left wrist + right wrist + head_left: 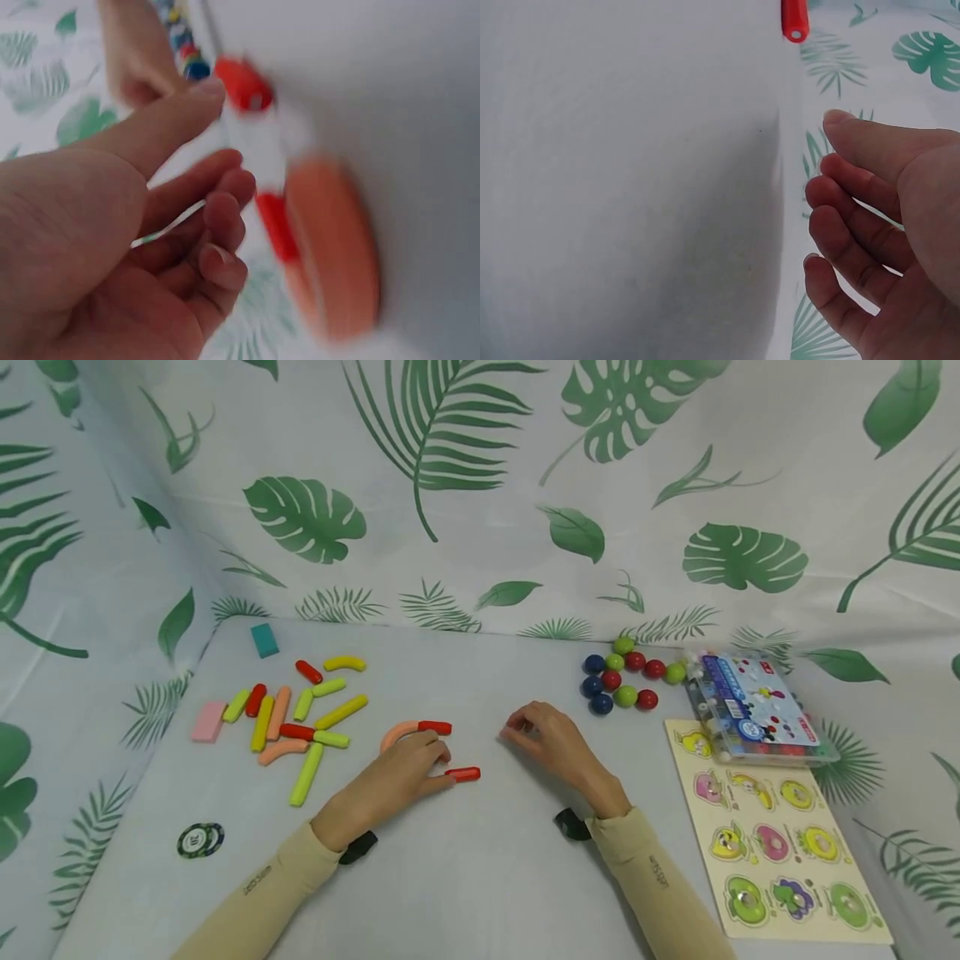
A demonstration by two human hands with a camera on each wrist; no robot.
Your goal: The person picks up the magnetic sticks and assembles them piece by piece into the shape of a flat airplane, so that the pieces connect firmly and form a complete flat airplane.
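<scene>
My left hand (pixel 393 781) hovers over the middle of the table, fingers loosely bent and nothing held between them. Just beyond its fingers lies a curved orange tube piece (pixel 396 732) with a short red tube piece (pixel 435 727) at its end. A second red tube piece (pixel 465 773) lies by the thumb tip. In the left wrist view, the thumb overlaps this red piece's edge, while the orange curve (pixel 334 251) sits beyond the fingertips. My right hand (pixel 555 743) is to the right over the bare table, its fingers relaxed and holding nothing.
Loose yellow, green, orange and red tube pieces (pixel 341 712) lie at left, near a pink block (pixel 208 722), teal block (pixel 264 640) and round chips (pixel 200 840). Coloured balls (pixel 625 696), a clear-sided case (pixel 757 702) and a fruit puzzle board (pixel 783 868) are at right.
</scene>
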